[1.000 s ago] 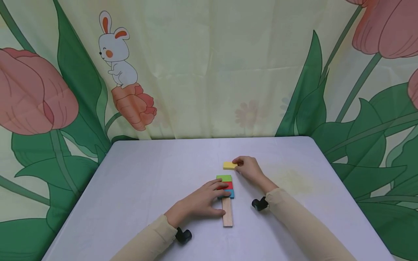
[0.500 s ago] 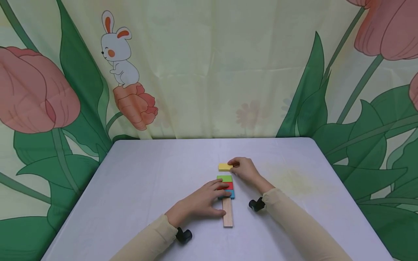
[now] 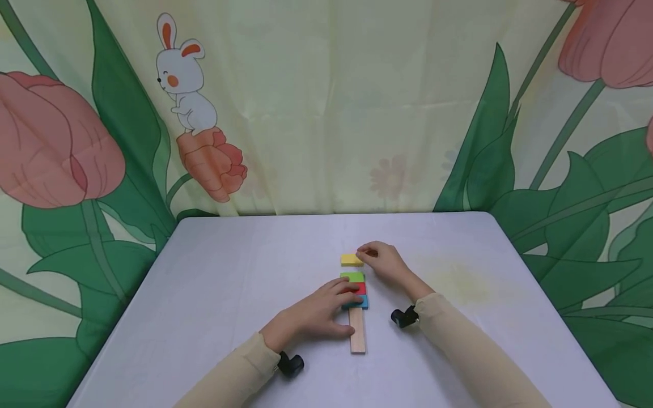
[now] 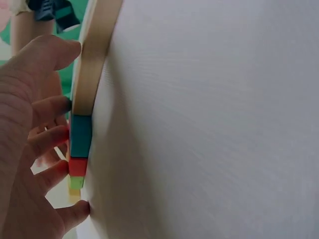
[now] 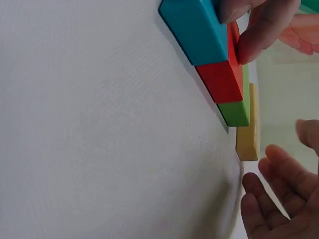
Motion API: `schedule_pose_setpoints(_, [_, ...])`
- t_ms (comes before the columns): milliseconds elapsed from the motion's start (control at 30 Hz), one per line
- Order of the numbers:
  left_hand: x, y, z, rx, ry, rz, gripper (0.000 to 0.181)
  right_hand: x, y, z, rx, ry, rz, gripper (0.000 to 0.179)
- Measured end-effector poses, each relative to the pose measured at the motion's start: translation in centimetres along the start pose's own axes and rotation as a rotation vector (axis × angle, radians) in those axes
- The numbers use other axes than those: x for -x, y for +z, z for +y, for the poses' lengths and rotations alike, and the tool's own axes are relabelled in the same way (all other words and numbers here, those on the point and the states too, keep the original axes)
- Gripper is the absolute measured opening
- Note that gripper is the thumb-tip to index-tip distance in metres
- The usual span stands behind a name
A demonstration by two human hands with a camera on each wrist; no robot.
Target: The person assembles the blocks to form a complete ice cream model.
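Note:
A natural wooden block (image 3: 357, 335) lies lengthwise on the table. Beyond its far end, blue (image 3: 364, 302), red (image 3: 361, 288) and green (image 3: 352, 277) blocks lie crosswise, side by side. My left hand (image 3: 312, 315) rests on this row with fingers spread; its thumb is at the wooden block and its fingertips are on the colored ones, partly covering them. Past a small gap from the green block lies a yellow block (image 3: 349, 260). My right hand (image 3: 389, 265) is at the yellow block's right end; in the right wrist view its thumb and fingers (image 5: 284, 167) stand apart, holding nothing.
A white-covered table (image 3: 245, 255) carries the blocks. Behind its far edge hangs a curtain (image 3: 326, 113) printed with tulips and a rabbit. Each wrist wears a small black camera (image 3: 405, 317).
The yellow block has shifted left, in line with the row, carried by my right hand. That hand's fingers have since come off it. My left hand has stayed in place.

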State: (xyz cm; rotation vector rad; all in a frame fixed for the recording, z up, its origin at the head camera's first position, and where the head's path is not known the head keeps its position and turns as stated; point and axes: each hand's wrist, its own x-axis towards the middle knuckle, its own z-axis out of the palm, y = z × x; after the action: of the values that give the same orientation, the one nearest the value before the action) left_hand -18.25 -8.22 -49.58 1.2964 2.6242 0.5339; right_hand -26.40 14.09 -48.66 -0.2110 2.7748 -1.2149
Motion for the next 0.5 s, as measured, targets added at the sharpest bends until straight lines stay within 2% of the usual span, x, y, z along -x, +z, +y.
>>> schedule_pose_setpoints(100, [-0.2, -0.5, 0.1, 0.097, -0.053, 0.026, 0.059, 0.1, -0.8, 0.1, -0.058, 0.008, 0.065, 0.045])
schedule_pose_setpoints(200, [-0.6, -1.0, 0.1, 0.26, -0.149, 0.099, 0.058, 0.3, -1.5, 0.0, -0.179, 0.074, 0.097, 0.057])
schedule_pose_setpoints(267, [-1.0, -1.4, 0.0, 0.392, -0.238, 0.165, 0.058, 0.4, -1.7, -0.1, -0.246, 0.134, 0.071, 0.065])
schedule_pose_setpoints(367, [-1.6, -1.7, -0.5, 0.57, -0.358, 0.262, 0.058, 0.7, -2.0, -0.3, -0.353, 0.218, -0.017, 0.068])
schedule_pose_setpoints(433, [-2.1, -1.9, -0.9, 0.68, -0.425, 0.305, 0.058, 0.9, -2.0, -0.5, -0.418, 0.259, -0.073, 0.066])
schedule_pose_setpoints(500, [-2.5, -1.9, -1.5, 0.775, -0.474, 0.322, 0.057, 1.1, -2.0, -0.6, -0.495, 0.298, -0.106, 0.063])
